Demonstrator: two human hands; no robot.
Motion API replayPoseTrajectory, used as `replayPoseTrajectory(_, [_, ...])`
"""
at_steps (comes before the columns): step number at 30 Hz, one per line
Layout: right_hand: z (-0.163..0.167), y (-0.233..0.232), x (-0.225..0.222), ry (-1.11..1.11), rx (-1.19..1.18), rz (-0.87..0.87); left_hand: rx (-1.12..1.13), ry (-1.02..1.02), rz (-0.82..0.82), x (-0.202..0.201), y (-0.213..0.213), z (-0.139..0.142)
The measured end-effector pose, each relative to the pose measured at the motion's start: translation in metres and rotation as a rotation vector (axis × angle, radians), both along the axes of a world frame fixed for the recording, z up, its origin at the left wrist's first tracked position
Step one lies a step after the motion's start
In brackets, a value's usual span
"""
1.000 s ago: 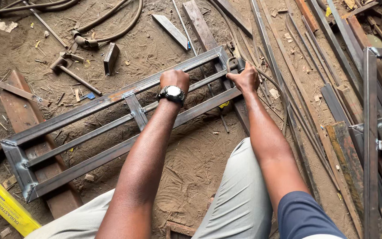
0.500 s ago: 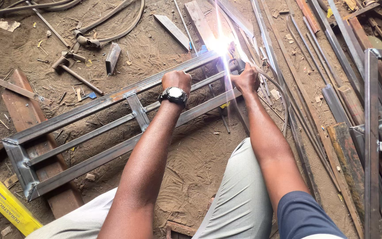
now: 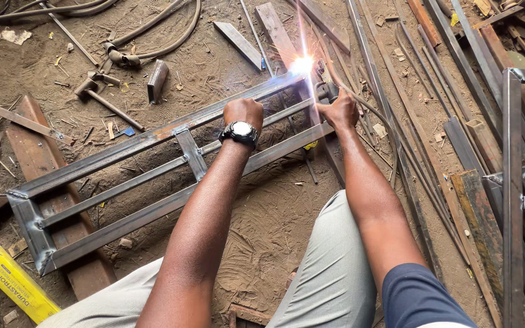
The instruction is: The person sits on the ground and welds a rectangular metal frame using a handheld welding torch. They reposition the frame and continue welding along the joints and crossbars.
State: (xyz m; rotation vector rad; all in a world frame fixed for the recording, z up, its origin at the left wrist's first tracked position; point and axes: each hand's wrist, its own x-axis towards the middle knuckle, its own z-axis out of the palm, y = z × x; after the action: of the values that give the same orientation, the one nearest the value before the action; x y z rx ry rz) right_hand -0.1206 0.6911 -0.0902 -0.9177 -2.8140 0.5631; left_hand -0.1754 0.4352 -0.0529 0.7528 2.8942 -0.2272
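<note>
Two hands work the far end of the frame (image 3: 153, 176), which lies on the dirt floor from 8 to 1 o'clock. Left hand (image 3: 244, 112) is fisted on the top rail; right hand (image 3: 338, 109) grips the holder (image 3: 327, 91). Arc (image 3: 302, 64) burns at the corner (weld step in hand). Next calls for a steady tip. One second earlier: no arc.

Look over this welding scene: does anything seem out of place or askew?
Yes. The bare left hand rests on the steel frame close to the bright arc. A hammer and offcuts lie scattered on the dirt floor.
</note>
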Motion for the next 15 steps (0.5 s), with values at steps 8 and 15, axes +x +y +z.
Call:
replayPoseTrajectory(8, [0.0026, -0.0008, 0.0017, -0.004, 0.008, 0.009, 0.004, -0.009, 0.019, 0.0025, -0.0009, 0.002])
replayPoseTrajectory(15, [-0.0024, 0.0051, 0.0019, 0.073, -0.045, 0.057, -0.005, -0.009, 0.003, 0.0058, -0.0024, 0.0054])
